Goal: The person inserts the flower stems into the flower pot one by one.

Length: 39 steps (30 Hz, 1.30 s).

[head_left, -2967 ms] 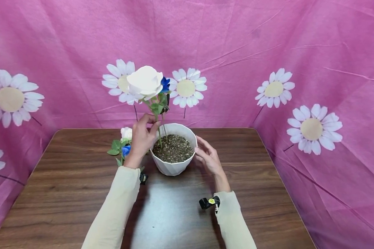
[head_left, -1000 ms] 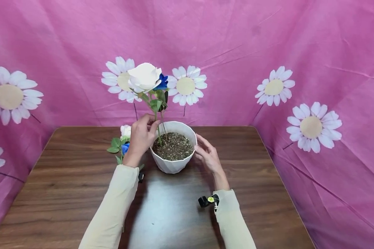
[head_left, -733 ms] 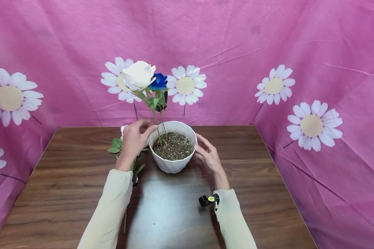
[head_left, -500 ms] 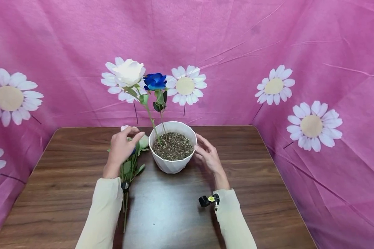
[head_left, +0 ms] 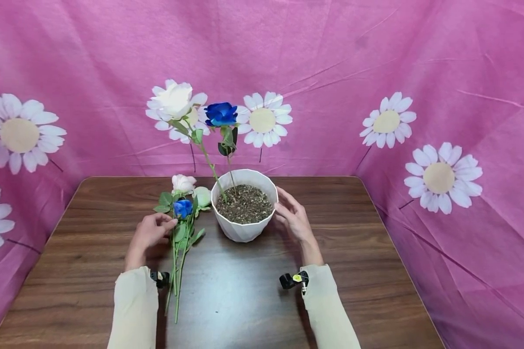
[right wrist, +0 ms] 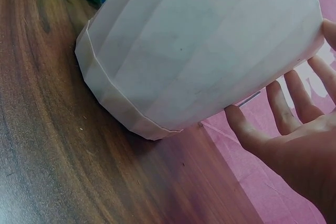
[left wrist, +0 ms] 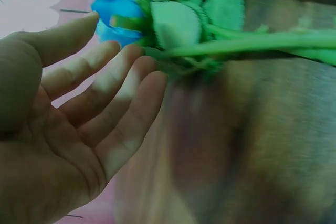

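White pot (head_left: 243, 232) holds 2 roses (head_left: 221, 114).

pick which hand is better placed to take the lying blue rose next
Probably the left hand: it holds nothing and is close beside the blue rose lying on the table, while the right hand touches the white pot, which stands between it and that rose.

One high, wide view; two close, tilted ones.
The head view looks forward and down across the bench (head_left: 353, 242) to its far edge; the left wrist view, by the left hand (head_left: 148, 233), shares its lying blue rose (head_left: 183, 208); the right wrist view, low by the right hand (head_left: 296, 218), its white planter (head_left: 243, 232).
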Tool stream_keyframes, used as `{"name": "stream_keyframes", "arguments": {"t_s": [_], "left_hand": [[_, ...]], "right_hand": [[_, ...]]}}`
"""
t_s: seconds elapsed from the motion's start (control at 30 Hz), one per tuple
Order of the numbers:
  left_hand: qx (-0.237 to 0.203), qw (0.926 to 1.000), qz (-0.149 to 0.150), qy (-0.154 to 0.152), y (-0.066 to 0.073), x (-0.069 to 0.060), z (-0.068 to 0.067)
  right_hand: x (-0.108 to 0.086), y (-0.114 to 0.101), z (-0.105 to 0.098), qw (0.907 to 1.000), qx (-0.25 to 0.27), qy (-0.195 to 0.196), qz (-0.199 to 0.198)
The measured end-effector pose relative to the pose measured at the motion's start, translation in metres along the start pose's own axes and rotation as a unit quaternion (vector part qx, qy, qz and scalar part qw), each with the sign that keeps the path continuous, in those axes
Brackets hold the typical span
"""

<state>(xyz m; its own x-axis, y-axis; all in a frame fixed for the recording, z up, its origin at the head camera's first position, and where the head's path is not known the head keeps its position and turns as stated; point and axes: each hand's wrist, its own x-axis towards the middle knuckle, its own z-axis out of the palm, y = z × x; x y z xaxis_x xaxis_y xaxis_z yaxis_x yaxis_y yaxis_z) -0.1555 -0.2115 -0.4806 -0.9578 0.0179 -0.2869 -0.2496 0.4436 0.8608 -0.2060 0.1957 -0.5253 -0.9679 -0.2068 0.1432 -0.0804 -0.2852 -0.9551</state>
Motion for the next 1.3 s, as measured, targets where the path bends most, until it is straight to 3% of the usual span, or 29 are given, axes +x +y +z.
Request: {"name": "stream_keyframes", "arguments": {"t_s": [0.27, 0.37, 0.53, 0.7, 0.87, 1.0, 1.3], "left_hand": [[-0.090, 0.9950, -0.034, 0.028, -0.017, 0.000, 0.011], [-0.101, 0.9932, -0.046, 0.034, -0.020, 0.001, 0.014], [-0.111, 0.9915, -0.060, 0.034, -0.025, 0.003, 0.018], [-0.144, 0.9880, -0.052, 0.017, -0.030, 0.007, 0.019], [-0.144, 0.9887, -0.041, 0.009, -0.032, 0.007, 0.018], [-0.121, 0.9917, -0.035, 0.025, -0.033, 0.006, 0.017], [-0.119, 0.9873, -0.046, 0.094, -0.026, 0.005, 0.017]], "right_hand": [[0.001, 0.004, -0.004, 1.0000, -0.001, -0.004, 0.001], [0.004, 0.011, -0.008, 1.0000, -0.001, 0.000, 0.002], [-0.002, -0.006, 0.005, 1.0000, 0.003, -0.001, -0.008], [-0.006, -0.020, 0.015, 1.0000, -0.001, 0.003, 0.000], [-0.013, -0.039, 0.031, 0.9996, 0.006, 0.022, 0.017], [-0.013, -0.044, 0.035, 0.9984, 0.019, 0.036, 0.038], [-0.013, -0.045, 0.036, 0.9986, 0.016, 0.039, 0.033]]}}
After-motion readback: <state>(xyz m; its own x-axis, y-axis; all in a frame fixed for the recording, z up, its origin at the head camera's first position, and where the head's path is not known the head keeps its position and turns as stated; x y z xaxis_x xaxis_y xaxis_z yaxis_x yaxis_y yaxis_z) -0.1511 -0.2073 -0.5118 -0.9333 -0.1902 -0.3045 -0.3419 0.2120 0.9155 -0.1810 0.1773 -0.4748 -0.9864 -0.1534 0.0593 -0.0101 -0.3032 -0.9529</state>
